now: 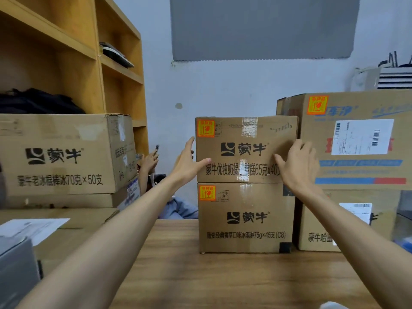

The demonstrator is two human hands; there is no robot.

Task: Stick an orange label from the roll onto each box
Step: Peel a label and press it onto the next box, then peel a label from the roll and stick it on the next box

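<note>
Two cardboard boxes are stacked on the wooden table (174,275). The upper box (245,134) carries an orange label (205,128) at its top left corner, and the lower box (245,233) has its own orange label (207,193). My left hand (188,161) lies with straight fingers along the upper box's left edge, thumb on its front. My right hand (297,165) presses flat on the box's front right side. A larger box (356,175) to the right bears an orange label (316,105). The label roll is not in view.
A box (58,152) with no orange label visible sits on other cartons at the left, below wooden shelves (98,63). Behind the table a person's hand (151,159) holds a phone. A white sheet (33,228) lies on a carton at the lower left.
</note>
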